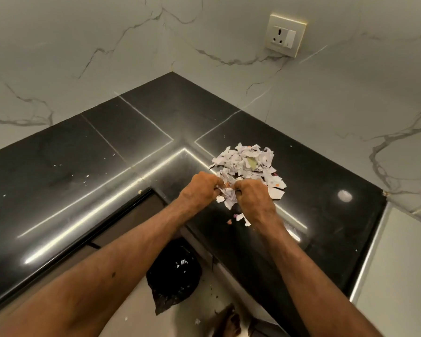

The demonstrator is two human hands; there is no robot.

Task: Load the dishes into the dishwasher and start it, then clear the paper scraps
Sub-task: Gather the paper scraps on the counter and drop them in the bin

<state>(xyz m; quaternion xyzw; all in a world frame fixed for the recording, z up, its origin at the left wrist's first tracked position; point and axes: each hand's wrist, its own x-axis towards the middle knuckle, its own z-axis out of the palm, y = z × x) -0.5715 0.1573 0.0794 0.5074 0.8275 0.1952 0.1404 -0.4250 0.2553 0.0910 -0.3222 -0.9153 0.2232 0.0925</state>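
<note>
Both hands meet over the black counter (88, 152), the left hand (199, 188) and right hand (253, 194) gripping a bunch of paper scraps (225, 198) between them. A larger scrap pile (248, 164) lies just beyond the right hand. Below the hands, on the floor, sits a black bin bag (173, 276).

Black counter (88, 152), marble walls (83, 40).

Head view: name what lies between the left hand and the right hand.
A bunch of torn white paper scraps, gripped by the left hand and right hand, fills the gap, above the glossy black stone counter; the head view shows it.
</note>
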